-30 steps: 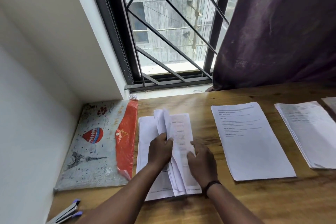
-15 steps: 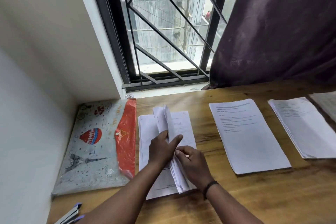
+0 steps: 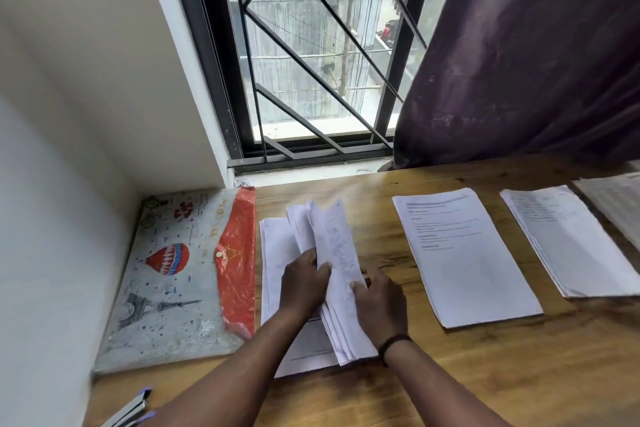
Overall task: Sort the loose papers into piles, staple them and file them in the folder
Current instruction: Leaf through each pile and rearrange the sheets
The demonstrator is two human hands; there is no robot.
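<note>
Single view, worn on the head; the wooden desk (image 3: 433, 374) is looked down on from close above. The camera is pointed forward toward the barred window (image 3: 322, 56) and slightly left, into the wall corner. Wide-angle bending is seen at the edges. No second view is given.

A: Where is bare table (image 3: 398, 388)?
B: Along the near edge, and in strips between the stack (image 3: 277, 253), the middle pile (image 3: 467, 274) and the right pile (image 3: 575, 246).
A: Obstructions on the left?
B: The folder (image 3: 173, 274) fills the corner against the wall (image 3: 52, 218); a stapler (image 3: 130, 411) lies near the front edge.
</note>
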